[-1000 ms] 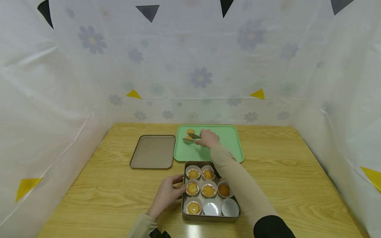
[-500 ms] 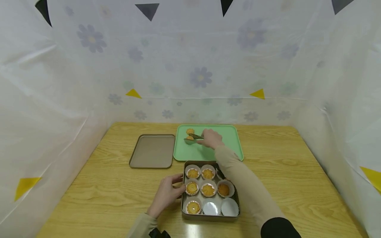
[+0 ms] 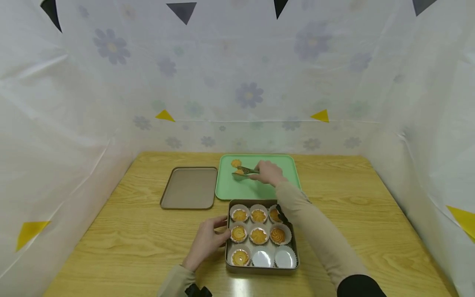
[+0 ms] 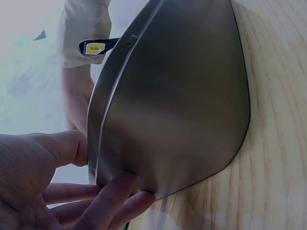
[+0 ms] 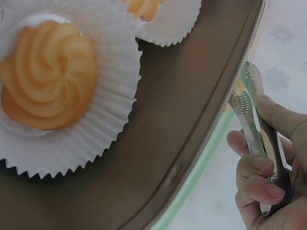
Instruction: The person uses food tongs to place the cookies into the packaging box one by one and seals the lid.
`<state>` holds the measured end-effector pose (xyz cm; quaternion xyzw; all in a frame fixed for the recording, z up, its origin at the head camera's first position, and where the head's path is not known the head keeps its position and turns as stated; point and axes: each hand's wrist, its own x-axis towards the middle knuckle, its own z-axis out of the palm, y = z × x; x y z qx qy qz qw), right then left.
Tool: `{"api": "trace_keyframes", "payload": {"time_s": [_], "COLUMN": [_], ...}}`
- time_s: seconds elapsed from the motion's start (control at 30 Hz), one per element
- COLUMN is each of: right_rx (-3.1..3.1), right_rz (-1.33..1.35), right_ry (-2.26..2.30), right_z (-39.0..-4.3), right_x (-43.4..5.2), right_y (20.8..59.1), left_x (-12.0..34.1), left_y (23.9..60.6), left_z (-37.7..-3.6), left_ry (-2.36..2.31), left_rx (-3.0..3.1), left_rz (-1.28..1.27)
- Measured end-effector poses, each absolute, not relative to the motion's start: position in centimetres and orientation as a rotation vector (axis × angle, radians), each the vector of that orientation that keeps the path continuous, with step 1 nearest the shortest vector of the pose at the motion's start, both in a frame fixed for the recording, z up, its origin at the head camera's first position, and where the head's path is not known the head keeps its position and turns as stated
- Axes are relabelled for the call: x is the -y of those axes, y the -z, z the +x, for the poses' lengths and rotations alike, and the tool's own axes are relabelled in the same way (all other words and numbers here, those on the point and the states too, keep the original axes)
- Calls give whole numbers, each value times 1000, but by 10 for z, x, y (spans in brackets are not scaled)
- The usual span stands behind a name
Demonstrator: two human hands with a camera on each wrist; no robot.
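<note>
The right hand (image 3: 269,173) reaches out over the green tray (image 3: 285,173) at the far side of the tabletop (image 3: 122,239). Its fingers (image 5: 256,179) are curled round a pair of metal tongs (image 3: 248,171), whose tips close on a swirled cookie (image 3: 239,172) lying on the tray. A second cookie (image 3: 236,163) lies just behind it, nearer the tray's far edge.

The left hand (image 3: 205,242) rests against the left wall of the cookie tin (image 3: 261,269), which stands on the tabletop just in front of the tray. In the left wrist view its fingers (image 4: 112,201) lie fairly straight along the tin's metal side, with the thumb at the rim; they press on the tin rather than wrap round it.

The tin holds nine white paper cups (image 3: 285,258) in three rows. The far and middle rows each carry a cookie, as does the near left cup; the near middle and near right cups show only white paper. The right wrist view looks down on one filled cup (image 5: 48,88) beside the tin's wall.

The tin's lid (image 3: 189,188) lies flat on the tabletop, just left of the tray.
</note>
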<state>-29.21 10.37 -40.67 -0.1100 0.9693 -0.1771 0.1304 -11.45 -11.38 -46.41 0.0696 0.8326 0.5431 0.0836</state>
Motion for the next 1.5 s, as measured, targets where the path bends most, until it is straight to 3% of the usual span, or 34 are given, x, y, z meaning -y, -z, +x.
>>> {"api": "trace_keyframes", "payload": {"time_s": [0.63, 1.5], "right_rx": [-2735, -2561], "right_rz": [-541, -937], "right_ry": [808, 909], "right_z": [-278, -209], "right_x": [-147, -231], "right_y": [408, 404], "left_x": [114, 111], "left_y": [462, 462], "left_z": [-113, -113], "left_ry": [-1624, -1623], "left_rx": [-2482, -2475], "left_rz": [202, 211]}}
